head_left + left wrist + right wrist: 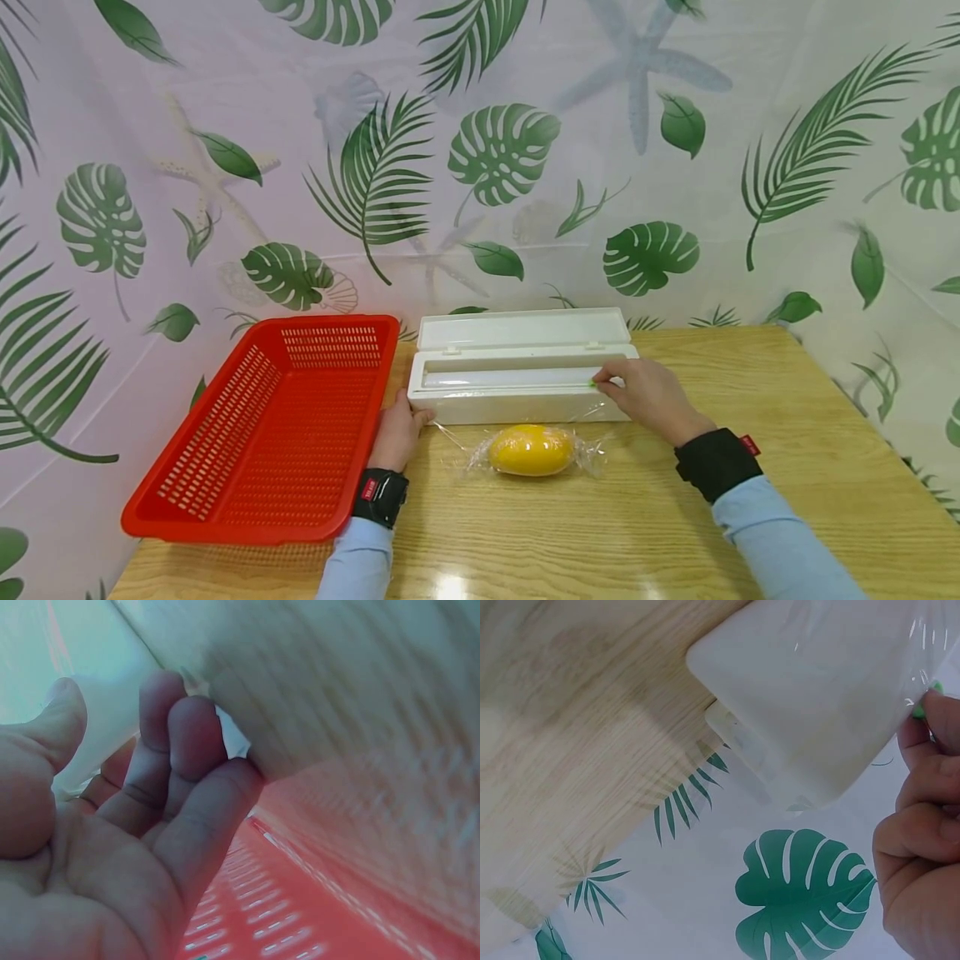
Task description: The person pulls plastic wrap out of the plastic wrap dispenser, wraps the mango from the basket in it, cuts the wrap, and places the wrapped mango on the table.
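A long white cling film dispenser stands on the table with its lid raised and a white roll inside. At its left end is my left hand, thumb at the front corner and fingers round the side; the left wrist view shows this hand close up. My right hand pinches a small green slider at the dispenser's front edge, near the right end. Clear film hangs over the front. Just before it lies a yellow oval fruit-like object wrapped in film, the ends of the wrap crumpled.
A red plastic basket with slotted sides stands on the left, close beside my left forearm. Behind the wooden table hangs a leaf-patterned cloth. Bare wood lies to the right of the dispenser and in front of the wrapped object.
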Demonstrator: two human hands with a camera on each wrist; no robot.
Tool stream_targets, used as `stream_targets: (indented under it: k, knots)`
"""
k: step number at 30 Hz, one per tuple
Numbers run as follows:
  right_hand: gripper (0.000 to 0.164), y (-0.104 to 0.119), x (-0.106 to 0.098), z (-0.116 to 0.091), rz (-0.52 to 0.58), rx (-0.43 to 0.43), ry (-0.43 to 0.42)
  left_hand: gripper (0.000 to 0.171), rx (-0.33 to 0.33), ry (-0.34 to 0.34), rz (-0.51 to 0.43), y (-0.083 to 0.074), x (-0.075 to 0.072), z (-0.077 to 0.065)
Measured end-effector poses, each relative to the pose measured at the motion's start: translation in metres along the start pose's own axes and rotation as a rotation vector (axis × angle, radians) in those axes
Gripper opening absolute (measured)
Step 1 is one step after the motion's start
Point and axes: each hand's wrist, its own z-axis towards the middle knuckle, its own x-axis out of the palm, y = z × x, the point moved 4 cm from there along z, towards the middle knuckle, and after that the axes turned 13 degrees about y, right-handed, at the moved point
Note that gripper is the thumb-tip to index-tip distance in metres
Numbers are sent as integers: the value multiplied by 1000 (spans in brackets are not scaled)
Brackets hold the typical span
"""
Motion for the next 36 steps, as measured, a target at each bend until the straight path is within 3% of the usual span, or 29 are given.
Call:
stream_targets:
  k: [36]
  knots:
    - [8, -16, -8, -16, -2, 19, -62, 33, -6, -9, 14, 1, 0, 1]
